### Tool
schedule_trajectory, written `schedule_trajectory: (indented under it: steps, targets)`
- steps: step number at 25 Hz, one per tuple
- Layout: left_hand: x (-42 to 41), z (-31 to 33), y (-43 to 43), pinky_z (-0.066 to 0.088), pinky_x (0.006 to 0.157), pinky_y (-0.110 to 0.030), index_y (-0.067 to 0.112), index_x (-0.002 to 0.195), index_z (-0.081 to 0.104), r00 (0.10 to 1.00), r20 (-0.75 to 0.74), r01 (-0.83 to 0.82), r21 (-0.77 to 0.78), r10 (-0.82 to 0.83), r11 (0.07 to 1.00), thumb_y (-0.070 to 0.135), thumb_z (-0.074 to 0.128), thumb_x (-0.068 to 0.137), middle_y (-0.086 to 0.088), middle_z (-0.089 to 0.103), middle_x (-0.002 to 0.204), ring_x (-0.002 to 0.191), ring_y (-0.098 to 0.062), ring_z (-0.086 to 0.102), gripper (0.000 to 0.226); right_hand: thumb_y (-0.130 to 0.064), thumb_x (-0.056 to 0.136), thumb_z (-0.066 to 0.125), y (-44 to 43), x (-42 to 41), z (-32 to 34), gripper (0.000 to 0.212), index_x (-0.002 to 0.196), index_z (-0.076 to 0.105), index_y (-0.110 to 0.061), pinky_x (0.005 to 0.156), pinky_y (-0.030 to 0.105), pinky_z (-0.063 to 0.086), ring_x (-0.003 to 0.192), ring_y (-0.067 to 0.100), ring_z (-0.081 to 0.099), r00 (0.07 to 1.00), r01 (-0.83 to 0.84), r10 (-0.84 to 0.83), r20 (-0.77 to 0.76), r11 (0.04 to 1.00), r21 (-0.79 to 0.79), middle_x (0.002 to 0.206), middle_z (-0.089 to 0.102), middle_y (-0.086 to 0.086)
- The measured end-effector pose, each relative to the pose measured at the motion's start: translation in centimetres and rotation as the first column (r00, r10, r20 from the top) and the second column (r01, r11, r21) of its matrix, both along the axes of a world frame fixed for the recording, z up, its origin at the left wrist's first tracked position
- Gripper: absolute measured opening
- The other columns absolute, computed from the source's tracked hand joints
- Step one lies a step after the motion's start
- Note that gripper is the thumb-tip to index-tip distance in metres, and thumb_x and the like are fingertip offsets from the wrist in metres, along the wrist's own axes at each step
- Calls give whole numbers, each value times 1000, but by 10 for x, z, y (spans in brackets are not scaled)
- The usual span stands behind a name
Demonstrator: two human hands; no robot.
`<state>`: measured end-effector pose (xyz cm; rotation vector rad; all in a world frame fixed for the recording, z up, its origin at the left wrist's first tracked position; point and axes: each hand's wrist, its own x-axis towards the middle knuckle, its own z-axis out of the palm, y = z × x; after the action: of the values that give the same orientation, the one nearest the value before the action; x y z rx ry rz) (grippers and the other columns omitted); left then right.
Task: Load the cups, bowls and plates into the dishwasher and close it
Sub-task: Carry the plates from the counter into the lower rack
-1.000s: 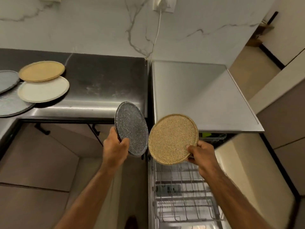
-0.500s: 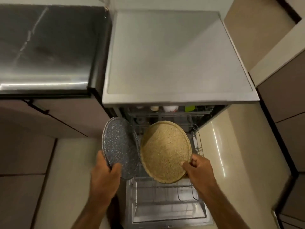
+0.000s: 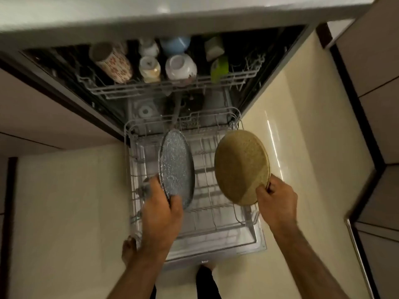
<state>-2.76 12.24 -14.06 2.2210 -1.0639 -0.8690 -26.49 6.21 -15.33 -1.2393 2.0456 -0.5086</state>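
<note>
Since half a second ago both plates have come down from in front of the opening to just above the lower rack [image 3: 224, 117]; your view has tipped down with them; the counter [image 3: 172, 16] is now only a strip at the top edge.

Hands: your left hand [image 3: 160, 210] grips the grey speckled plate [image 3: 176, 165] by its near rim, thumb on the face, plate on edge over the left half of the rack; your right hand [image 3: 276, 203] pinches the tan plate [image 3: 239, 165] at its near rim, tilted, over the right side.

Risks, as judged: each plate hangs from a rim grip only, so a twist at the wrist could let one slide out; the tan plate sits close to the rack's right wall and may catch the wire or drop outside onto the door [image 3: 216, 249]; with both hands loaded you have none free to steady a plate that misses its slot between the tines; your bare foot [image 3: 129, 249] is just beside the door, under any fall.

Containers: upper rack [image 3: 151, 88] holds a patterned cup [image 3: 114, 61], a small cup [image 3: 149, 69], a white bowl [image 3: 180, 66] mouth-down, a blue bowl [image 3: 174, 44] behind it and a green cup [image 3: 219, 69]; lower rack shows no dishes where visible; motion blur hides detail.
</note>
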Motion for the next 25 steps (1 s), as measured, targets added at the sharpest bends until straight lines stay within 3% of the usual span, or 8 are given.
schedule_trajectory:
  steps: [4, 6, 8, 11, 14, 20, 23, 25]
  targets:
    - [-22, -36, -2, 46, 47, -26, 7, 135, 43, 1000, -6, 7, -14, -7, 1000, 5, 58, 92, -6, 64, 84, 57, -15, 59, 45, -7, 90, 61, 1, -25, -38, 15, 99, 73, -11, 52, 1, 40, 55, -5, 54, 990, 46, -55, -126, 996, -72, 70, 59, -12]
    - [-28, -48, -4, 51, 45, -30, 8, 134, 43, 1000, -13, 3, -45, -4, 999, 7, 58, 93, -5, 64, 82, 56, -17, 61, 44, -7, 91, 61, 3, -32, -55, 20, 106, 73, -8, 60, 8, 49, 60, -3, 54, 984, 70, -85, -154, 993, -98, 76, 62, -9]
    - [-35, -57, -5, 48, 42, -20, 7, 137, 45, 1000, 5, -3, -75, 3, 997, 6, 58, 92, 1, 62, 79, 55, -9, 60, 47, -8, 93, 60, 3, -35, -71, 19, 107, 72, -9, 69, 23, 59, 66, -1, 57, 984, 85, -106, -146, 986, -141, 79, 64, -8]
    - [-48, -62, -7, 44, 43, -8, -1, 141, 46, 1000, 14, -17, -117, 19, 993, -1, 59, 92, 19, 48, 79, 57, 1, 53, 50, -8, 93, 60, 2, -40, -102, 23, 113, 71, -13, 75, 17, 55, 74, 3, 63, 988, 61, -86, -126, 980, -189, 87, 67, -8]
    - [-55, -69, -2, 43, 44, -5, -4, 141, 44, 1000, 11, -17, -120, 18, 993, -2, 58, 93, 21, 44, 80, 55, 2, 51, 49, -10, 94, 62, 3, -45, -133, 32, 124, 68, -21, 82, 21, 55, 85, 7, 68, 995, 62, -73, -61, 984, -167, 93, 68, -16]
    - [-60, -88, 12, 40, 40, -7, -5, 133, 47, 999, 9, -32, -99, 33, 995, -2, 57, 93, 16, 49, 75, 50, -1, 50, 41, -12, 92, 61, -14, -43, -167, 27, 116, 70, -22, 75, 24, 59, 78, 10, 66, 996, 58, -73, -58, 972, -226, 87, 69, -10]
    - [-62, -93, 18, 39, 39, -8, -3, 134, 46, 999, 5, -35, -98, 35, 995, 0, 57, 93, 14, 52, 73, 48, -2, 50, 43, -7, 90, 57, -19, -33, -174, 30, 113, 70, -21, 73, 13, 53, 76, 5, 65, 998, 58, -64, -27, 978, -201, 87, 69, -8]
    - [-62, -96, 21, 39, 38, -9, -1, 133, 47, 999, 8, -34, -94, 35, 995, 1, 57, 93, 13, 53, 72, 47, -3, 50, 42, -5, 90, 54, -19, -31, -183, 27, 107, 70, -19, 71, 16, 53, 71, 3, 61, 998, 44, -49, -29, 986, -160, 83, 68, -6]
